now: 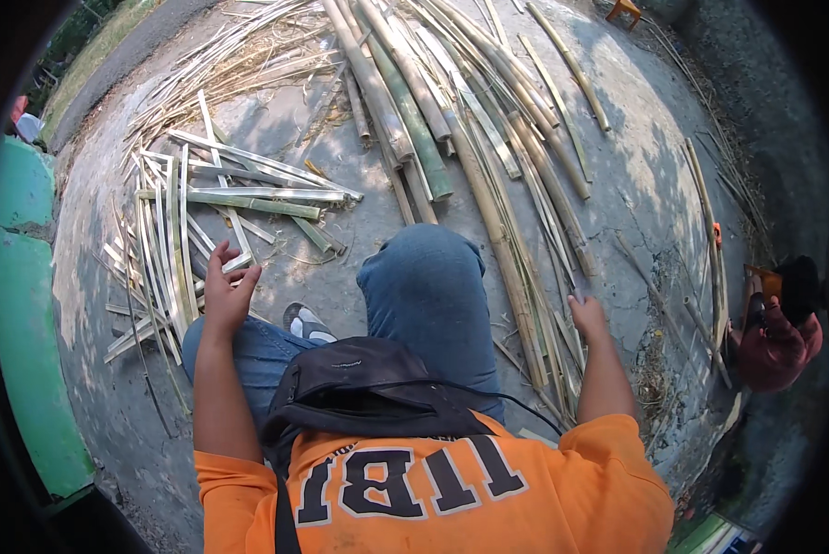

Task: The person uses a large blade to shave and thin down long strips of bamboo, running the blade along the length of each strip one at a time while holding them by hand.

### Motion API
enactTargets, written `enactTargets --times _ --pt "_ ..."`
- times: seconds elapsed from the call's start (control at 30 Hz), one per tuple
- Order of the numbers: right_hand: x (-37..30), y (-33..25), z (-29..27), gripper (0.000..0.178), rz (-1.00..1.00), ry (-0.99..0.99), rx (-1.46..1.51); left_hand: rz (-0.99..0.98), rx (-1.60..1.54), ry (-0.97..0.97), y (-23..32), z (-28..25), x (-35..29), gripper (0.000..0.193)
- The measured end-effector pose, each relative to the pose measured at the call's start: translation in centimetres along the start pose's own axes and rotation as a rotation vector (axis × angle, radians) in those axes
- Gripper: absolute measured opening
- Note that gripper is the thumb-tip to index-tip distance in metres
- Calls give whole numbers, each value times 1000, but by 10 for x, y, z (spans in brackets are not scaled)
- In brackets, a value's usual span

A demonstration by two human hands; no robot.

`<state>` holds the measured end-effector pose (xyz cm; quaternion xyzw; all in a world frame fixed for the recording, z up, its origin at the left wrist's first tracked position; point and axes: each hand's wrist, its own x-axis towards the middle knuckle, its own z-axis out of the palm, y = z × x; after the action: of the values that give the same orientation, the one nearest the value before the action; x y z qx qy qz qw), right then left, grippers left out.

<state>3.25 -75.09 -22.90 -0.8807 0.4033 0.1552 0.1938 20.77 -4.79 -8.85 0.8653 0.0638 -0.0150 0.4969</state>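
My left hand (229, 291) is raised above my left knee, palm up and fingers apart, with nothing in it. Just beyond it lies a pile of split bamboo strips (172, 222), pale inside and partly green outside, crossing one another on the ground. My right hand (588, 317) is closed beside the long bamboo poles (488, 212). Something thin and dark sticks out past its fingers; it may be a narrow blade, but its kind cannot be made out. One pole (417, 120) is greener than the rest. My knees are bent between the two bamboo heaps.
Long thin bamboo slivers (239, 69) spread over the concrete at the far left. A green wall (26, 314) stands at the left. At the right, a person in a dark red top (782, 346) is beside more poles (705, 231). A black bag (363, 374) hangs at my front.
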Motion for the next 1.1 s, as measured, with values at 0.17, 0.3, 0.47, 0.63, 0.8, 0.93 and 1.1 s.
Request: enactTargets --times 0.17,0.3,0.47,0.63,0.8,0.93,1.1 --pt "-5 26 24 59 35 12 -18 17 -12 -32 -2 6 4 75" --pt "-7 14 24 56 46 69 -45 9 27 -21 -5 2 1 74" --pt "-21 12 13 57 -33 10 -44 -13 19 -21 -7 0 1 76" --pt "-38 44 4 54 -116 -154 33 -33 -33 -34 -4 3 3 75" --pt "-57 60 -10 49 -71 -241 103 -49 27 -63 2 5 3 72" --pt "-62 64 -35 43 -30 -378 167 -46 34 -79 5 0 -1 70" --pt "-56 71 -28 39 68 -402 225 -49 40 -98 0 0 0 70"
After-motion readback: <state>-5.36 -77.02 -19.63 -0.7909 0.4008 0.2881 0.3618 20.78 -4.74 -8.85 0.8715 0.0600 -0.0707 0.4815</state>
